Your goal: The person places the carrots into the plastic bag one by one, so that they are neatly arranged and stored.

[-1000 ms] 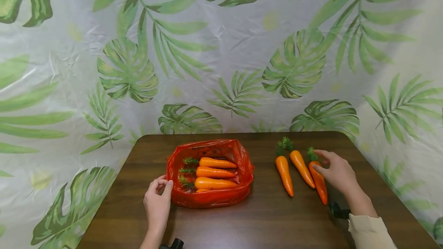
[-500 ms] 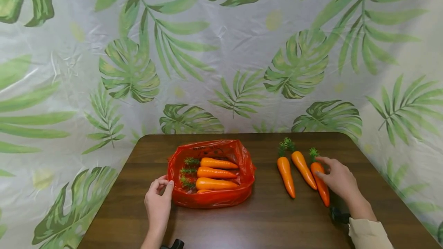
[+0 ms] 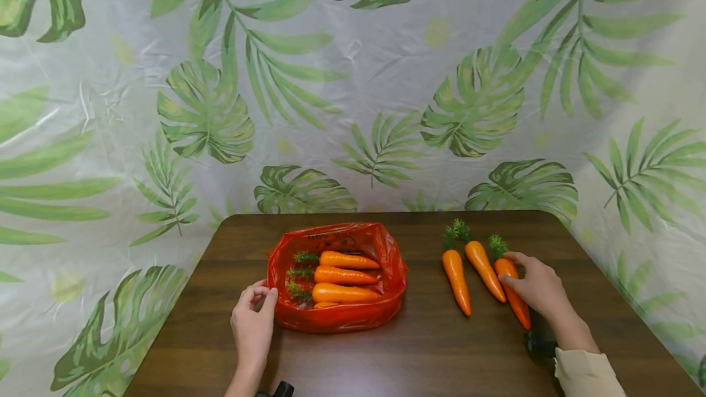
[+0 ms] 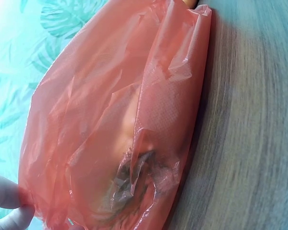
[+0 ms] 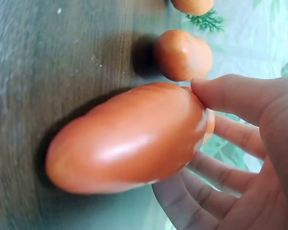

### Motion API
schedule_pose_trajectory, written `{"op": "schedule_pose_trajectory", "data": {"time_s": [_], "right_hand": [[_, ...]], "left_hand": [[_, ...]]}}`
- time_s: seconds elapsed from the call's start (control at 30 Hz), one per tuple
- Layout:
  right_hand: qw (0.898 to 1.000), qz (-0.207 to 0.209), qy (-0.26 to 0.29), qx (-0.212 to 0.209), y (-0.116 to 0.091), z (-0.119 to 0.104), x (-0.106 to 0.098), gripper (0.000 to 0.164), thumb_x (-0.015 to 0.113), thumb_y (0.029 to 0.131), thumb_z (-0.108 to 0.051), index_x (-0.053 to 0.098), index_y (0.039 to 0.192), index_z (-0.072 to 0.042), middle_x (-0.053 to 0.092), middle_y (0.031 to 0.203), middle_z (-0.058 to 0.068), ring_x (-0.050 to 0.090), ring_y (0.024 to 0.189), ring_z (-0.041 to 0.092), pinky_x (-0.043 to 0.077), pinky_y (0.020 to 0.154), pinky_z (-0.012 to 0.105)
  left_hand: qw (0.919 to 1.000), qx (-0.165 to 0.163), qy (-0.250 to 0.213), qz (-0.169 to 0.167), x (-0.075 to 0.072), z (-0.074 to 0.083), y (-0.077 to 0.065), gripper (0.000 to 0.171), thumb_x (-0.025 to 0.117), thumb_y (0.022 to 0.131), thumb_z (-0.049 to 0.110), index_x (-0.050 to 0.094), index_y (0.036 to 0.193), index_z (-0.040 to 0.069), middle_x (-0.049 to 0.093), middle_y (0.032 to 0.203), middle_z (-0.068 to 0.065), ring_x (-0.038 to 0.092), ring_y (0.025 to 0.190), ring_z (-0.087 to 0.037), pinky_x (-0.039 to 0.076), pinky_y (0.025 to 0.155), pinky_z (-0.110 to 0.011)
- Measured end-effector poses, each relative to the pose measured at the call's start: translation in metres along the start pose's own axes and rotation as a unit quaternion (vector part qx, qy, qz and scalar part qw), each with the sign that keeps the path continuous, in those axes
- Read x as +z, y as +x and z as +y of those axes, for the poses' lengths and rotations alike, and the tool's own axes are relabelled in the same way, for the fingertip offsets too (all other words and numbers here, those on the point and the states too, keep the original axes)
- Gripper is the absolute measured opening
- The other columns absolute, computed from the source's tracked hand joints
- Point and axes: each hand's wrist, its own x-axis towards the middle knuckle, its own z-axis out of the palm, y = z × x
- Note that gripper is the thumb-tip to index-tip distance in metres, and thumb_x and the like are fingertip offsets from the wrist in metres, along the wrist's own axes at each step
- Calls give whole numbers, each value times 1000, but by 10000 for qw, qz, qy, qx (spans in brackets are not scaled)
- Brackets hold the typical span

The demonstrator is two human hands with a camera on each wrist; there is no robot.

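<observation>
In the head view my left hand [image 3: 252, 317] pinches the left rim of a red plastic bag [image 3: 353, 317], which lies with its mouth spread. Several orange carrots [image 3: 346, 293] with green tops lie inside, side by side. Through the thin film a carrot's dark leafy end shows in the left wrist view, where fingertips [image 4: 20, 211] hold the bag's edge. On the right, my right hand [image 3: 537, 283] grips the upper part of the rightmost carrot [image 3: 515, 299]. The right wrist view has the thumb on one side of this carrot [image 5: 129, 143] and the fingers on the other.
Two more carrots [image 3: 456, 280] lie left of the right hand, their green tops [image 3: 456, 230] close together. All rests on a dark wooden table [image 3: 386, 360]. A leaf-patterned sheet [image 3: 375, 78] hangs behind the far edge.
My right thumb and fingers have come down onto the rightmost carrot, and its tip has swung slightly to the right. The left hand and the bag stay put.
</observation>
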Motion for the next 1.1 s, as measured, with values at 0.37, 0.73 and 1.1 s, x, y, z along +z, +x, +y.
{"op": "schedule_pose_trajectory", "data": {"time_s": [0.37,0.73,1.1], "right_hand": [[9997,-127,-215,27,2,-3,0,67,76,88,-38,53,138,0,60,124,33,61,95,47,50,70,57],[9999,-32,-160,10,-1,-5,-4,59,76,88,-33,56,134,-1,66,112,28,64,85,40,49,66,54],[9998,209,-9,-44,-6,-15,-14,59,74,90,-33,52,138,-4,63,124,26,65,89,36,51,63,47]], "left_hand": [[10000,-42,12,-79,0,1,0,15,73,93,15,65,87,4,68,121,-12,63,111,-32,44,101,-54],[10000,40,-9,3,-1,3,-1,13,74,92,13,65,84,6,69,119,-10,64,109,-31,43,100,-50],[10000,68,10,13,-1,3,-1,14,73,92,14,65,85,4,69,120,-11,64,109,-32,43,100,-52]]}}
